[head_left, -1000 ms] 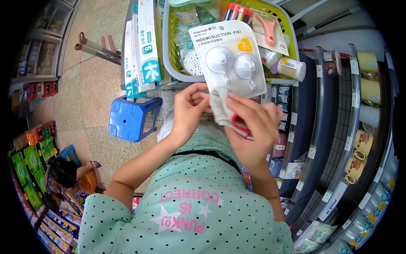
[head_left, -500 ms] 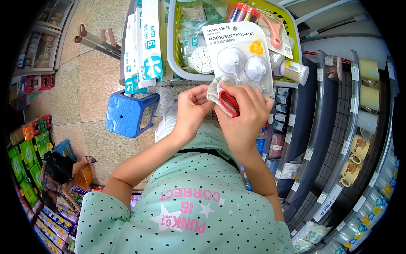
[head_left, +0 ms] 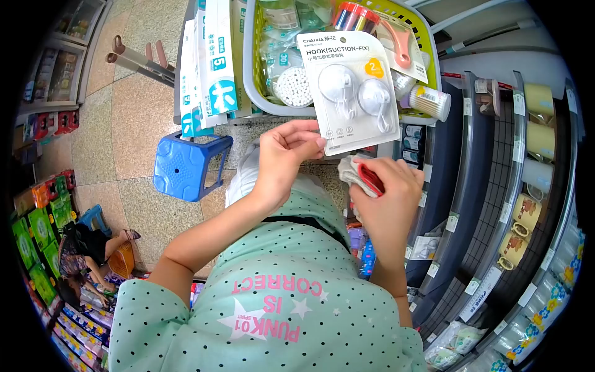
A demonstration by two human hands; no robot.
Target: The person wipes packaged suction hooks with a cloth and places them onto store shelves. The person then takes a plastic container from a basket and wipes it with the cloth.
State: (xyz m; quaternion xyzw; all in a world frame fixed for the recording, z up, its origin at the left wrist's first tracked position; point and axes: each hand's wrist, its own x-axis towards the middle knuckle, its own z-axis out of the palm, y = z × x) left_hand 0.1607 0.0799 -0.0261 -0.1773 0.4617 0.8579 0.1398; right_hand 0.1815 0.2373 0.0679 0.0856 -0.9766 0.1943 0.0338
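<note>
A: Where was the hook pack, and what held it?

B: The hook pack (head_left: 354, 87), a white blister card printed "HOOK (SUCTION-FIX)" with two clear suction hooks, stood upright in front of the basket (head_left: 251, 74). The left hand (head_left: 282, 158) held it by the lower left corner; the grip was closed, thumb and fingertips pinched on the card edge.

A: And the other hand?

B: The right hand (head_left: 387, 192) sat below and to the right of the pack, apart from it. Its grip was closed around a grey cloth (head_left: 352, 173) with a red edge. The cloth was bunched against the palm, with one fold protruding to the left.

A: Was the cloth in contact with the pack?

B: No. The cloth lay just below the card's lower edge, with a visible gap between them.

A: What did the basket contain?

B: It was a plastic basket with a yellow-green lattice wall and pale rim. Inside were a round container of white beads (head_left: 293, 87), a pink peeler on its card (head_left: 400, 46) and other packaged goods. A cylinder of cotton swabs (head_left: 429, 102) lay at its right rim.

A: What surrounded the work area?

B: Hanging packs in white and teal (head_left: 214, 68) were left of the basket. A blue plastic stool (head_left: 189, 164) stood on the tiled floor below them. Shelves to the right carried mugs (head_left: 527, 211) and price labels.
</note>
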